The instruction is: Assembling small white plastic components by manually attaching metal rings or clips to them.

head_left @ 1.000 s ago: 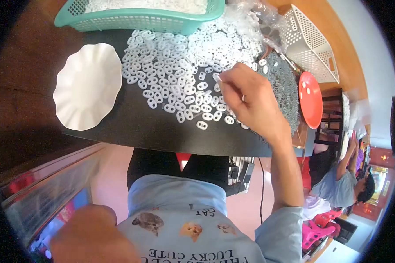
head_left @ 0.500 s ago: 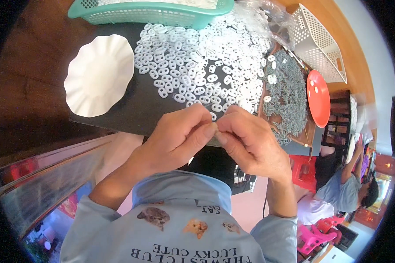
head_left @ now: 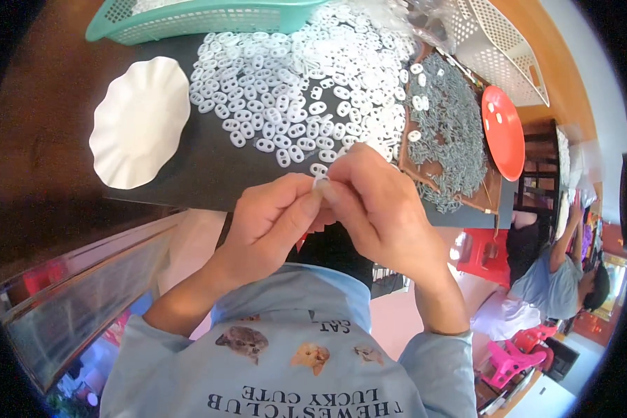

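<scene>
My left hand (head_left: 268, 219) and my right hand (head_left: 383, 202) meet at the near edge of the dark tabletop, fingertips touching. Between them they pinch a small white plastic piece (head_left: 321, 181), partly hidden by thumbs and fingers. It resembles the white oval two-hole pieces (head_left: 263, 145) spread just beyond my hands. One more such oval (head_left: 318, 169) lies right at my fingertips. Farther right is a heap of small grey pieces (head_left: 447, 125), pin-like in shape, on a brown sheet, with a few white ovals on it.
At the left stands a white scalloped dish (head_left: 141, 125). A green basket (head_left: 209, 26) holding white pieces is at the back. On the right are a red plate (head_left: 503, 143) with a few white pieces and a white perforated basket (head_left: 498, 63). Another person (head_left: 554, 275) sits at far right.
My joined hands have shifted slightly left, and the white piece between the fingertips now shows. The table and its contents appear shifted left in view.
</scene>
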### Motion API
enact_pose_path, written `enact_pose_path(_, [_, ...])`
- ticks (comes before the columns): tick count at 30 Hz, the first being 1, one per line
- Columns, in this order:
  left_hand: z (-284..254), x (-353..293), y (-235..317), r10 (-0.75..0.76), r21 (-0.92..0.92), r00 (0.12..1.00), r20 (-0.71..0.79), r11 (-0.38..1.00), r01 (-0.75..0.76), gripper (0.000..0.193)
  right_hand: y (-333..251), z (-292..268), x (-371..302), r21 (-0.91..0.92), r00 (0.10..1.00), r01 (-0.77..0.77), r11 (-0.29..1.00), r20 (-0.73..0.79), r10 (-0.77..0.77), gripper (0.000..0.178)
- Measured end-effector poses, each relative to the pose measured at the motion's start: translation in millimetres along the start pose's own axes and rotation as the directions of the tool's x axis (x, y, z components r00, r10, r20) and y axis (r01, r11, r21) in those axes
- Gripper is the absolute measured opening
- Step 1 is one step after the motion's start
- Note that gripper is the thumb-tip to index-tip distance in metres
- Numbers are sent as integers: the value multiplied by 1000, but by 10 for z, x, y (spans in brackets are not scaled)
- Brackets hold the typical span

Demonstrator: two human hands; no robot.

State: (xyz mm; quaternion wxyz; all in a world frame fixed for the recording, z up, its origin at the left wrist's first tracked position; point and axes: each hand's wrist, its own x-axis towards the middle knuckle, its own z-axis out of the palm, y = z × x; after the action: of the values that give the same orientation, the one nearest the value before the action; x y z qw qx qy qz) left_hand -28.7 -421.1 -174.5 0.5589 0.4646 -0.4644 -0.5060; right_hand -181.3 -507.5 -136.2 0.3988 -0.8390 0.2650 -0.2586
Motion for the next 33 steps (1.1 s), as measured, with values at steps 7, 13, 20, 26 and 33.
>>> enact_pose_path(7, [-8,64,6,35,313,978,203,944,-99,11,28,-133,-155,-286,995,89,954,70,-72,10])
enact_pose_path(13, [99,89,47,87,325,968,234,932,-162,8,60,-229,-283,-191,986,100,977,154,-71,13])
enact_pose_path(20, [134,55,-13,-31,175,986,166,985,1,10,89,-211,-367,-173,997,72,982,42,-65,14])
enact_pose_path(26, [123,82,-76,-66,129,996,65,990,57,13,348,-675,-482,-369,995,-15,929,-99,-24,11])
enact_pose_path(33, [122,204,-108,-91,53,995,37,995,89,13,844,-1210,-492,-671,970,-244,701,-165,179,20])
